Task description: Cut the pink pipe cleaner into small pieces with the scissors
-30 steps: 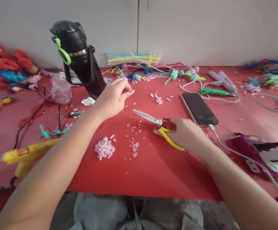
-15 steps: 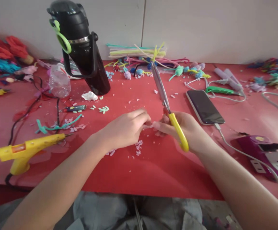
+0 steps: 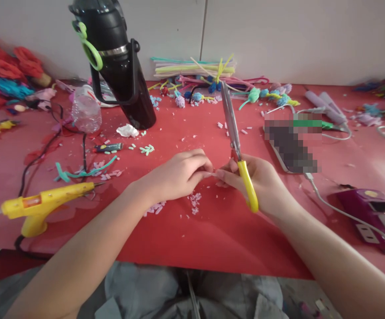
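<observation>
head view, middle of the frame, and it's tight in here: my left hand (image 3: pixel 182 175) has thumb and forefinger pinched on a small pale piece (image 3: pixel 213 174), and the right hand (image 3: pixel 257 181) meets it from the other side, thumb forward. does the right thumb truly grip it too? can't tell, the fingers hide most of it. and look at those scissors (image 3: pixel 233 137), riding in the same right hand, blades together and pointing to the top of the frame! there's the danger, i'd say: with that thumb busy at the piece, the hold looks loose, so they could swing and nick a finger. the piece is tiny, too; squeeze it off-centre and it may well shoot away. where to? lower centre, loose scraps (image 3: pixel 195 203) just below my left hand, and a pink pile (image 3: pixel 155 207) partly hidden behind it: drop it there and it could be lost among lookalikes. a low left wrist could scatter that pile across the red surface (image 3: pixel 212 243). and lower left, a yellow glue gun (image 3: pixel 56 197) near my forearm: if it's hot, which i can't see, a stray elbow could pay.
</observation>
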Demonstrator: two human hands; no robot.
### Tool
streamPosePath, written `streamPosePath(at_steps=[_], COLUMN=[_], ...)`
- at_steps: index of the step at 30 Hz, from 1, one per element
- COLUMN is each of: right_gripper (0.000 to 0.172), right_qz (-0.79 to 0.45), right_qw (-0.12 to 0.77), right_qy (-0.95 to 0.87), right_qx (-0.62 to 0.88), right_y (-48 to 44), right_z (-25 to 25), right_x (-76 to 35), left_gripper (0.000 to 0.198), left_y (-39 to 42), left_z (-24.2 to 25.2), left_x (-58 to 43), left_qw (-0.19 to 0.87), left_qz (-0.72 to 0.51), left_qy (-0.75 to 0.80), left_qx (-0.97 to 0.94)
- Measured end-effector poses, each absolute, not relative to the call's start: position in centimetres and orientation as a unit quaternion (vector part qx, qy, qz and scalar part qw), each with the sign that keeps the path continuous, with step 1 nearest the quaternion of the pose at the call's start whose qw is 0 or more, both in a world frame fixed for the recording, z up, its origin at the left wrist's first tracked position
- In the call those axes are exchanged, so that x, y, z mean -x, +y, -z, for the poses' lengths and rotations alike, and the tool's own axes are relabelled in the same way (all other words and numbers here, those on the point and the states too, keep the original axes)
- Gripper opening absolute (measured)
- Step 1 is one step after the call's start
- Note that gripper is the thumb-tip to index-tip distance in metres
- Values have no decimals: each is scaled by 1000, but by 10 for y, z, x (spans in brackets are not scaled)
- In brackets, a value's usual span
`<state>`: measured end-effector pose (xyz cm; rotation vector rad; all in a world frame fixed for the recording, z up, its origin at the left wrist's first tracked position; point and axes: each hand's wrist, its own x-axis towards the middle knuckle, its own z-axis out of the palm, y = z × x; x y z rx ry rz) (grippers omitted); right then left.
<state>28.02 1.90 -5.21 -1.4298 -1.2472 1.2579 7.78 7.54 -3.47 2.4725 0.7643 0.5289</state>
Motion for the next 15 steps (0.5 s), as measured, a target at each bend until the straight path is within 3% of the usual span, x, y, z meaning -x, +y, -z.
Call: streamPosePath(at_steps=[15], right_gripper=[44], right_qz=[-497], right_qw=[462], right_qy=[-467], right_qx=[567], right_y=[19], right_z=[59], right_x=[-282], left_gripper=[10], left_y=[78], left_z=[37], left_x=[-77], left_qw=[243], left_qz=[-244], left_qy=[281], left_qx=[-896])
